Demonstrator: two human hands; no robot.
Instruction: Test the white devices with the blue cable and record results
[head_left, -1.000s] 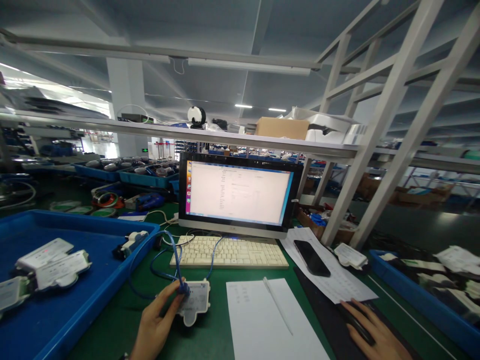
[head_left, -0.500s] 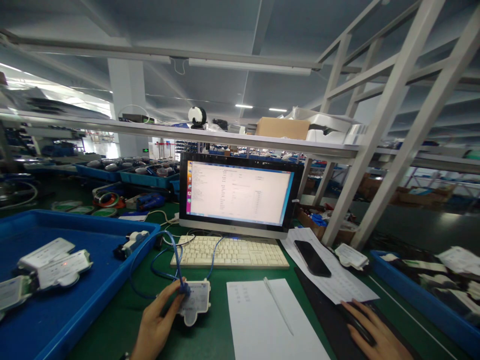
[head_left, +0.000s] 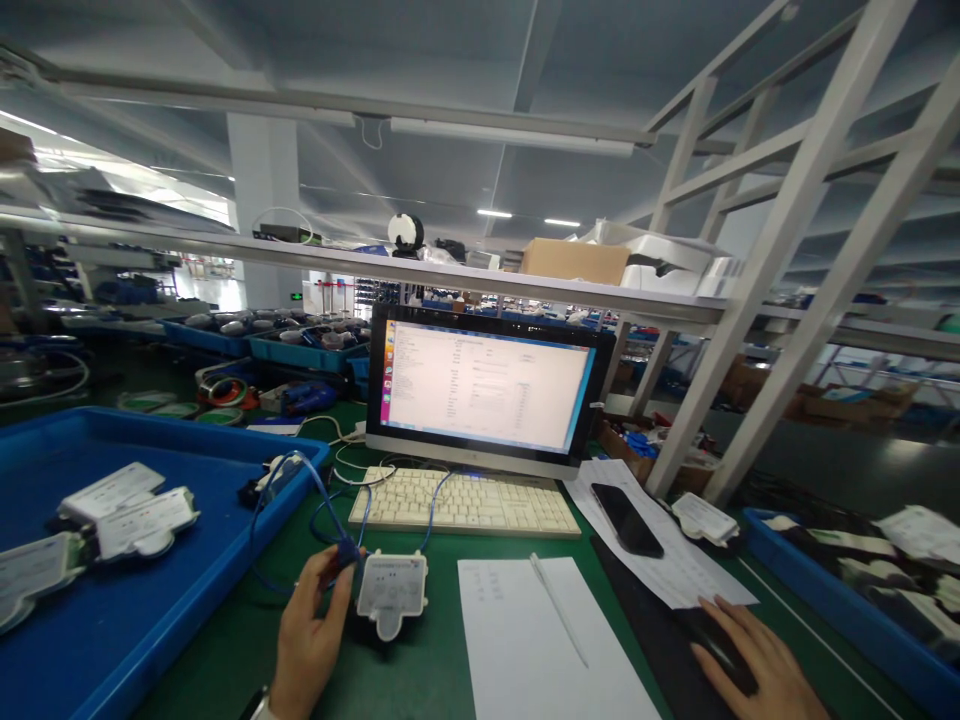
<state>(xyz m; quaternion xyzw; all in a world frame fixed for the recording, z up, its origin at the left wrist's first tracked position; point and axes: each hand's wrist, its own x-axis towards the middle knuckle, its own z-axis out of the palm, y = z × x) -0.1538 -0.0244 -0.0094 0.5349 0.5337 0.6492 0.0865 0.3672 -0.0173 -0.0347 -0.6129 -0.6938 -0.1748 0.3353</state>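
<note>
Between the thumb and fingers of my left hand (head_left: 309, 625) is a blue cable plug (head_left: 347, 552), with its blue cable (head_left: 319, 480) looping up and back. Just right of those fingers, a white-and-grey electronic module (head_left: 393, 588) lies on the green bench, its rounded tab pointing toward me. The plug is now beside the module's upper left corner, apart from its labelled face. My right hand (head_left: 761, 665) rests over a black computer mouse (head_left: 718, 645) on a dark mat (head_left: 652, 635).
A monitor (head_left: 487, 390) stands behind a cream keyboard (head_left: 469, 505). White paper (head_left: 517, 650) with a pen (head_left: 559, 610) lies between my hands. A phone (head_left: 627, 520) rests on other sheets. Blue trays (head_left: 172, 620) with modules flank the bench; metal posts (head_left: 772, 270) rise at right.
My left hand has drawn the blue plug off the module's face to the left. The module stays on the bench. My right hand remains on the mouse; the view has shifted slightly.
</note>
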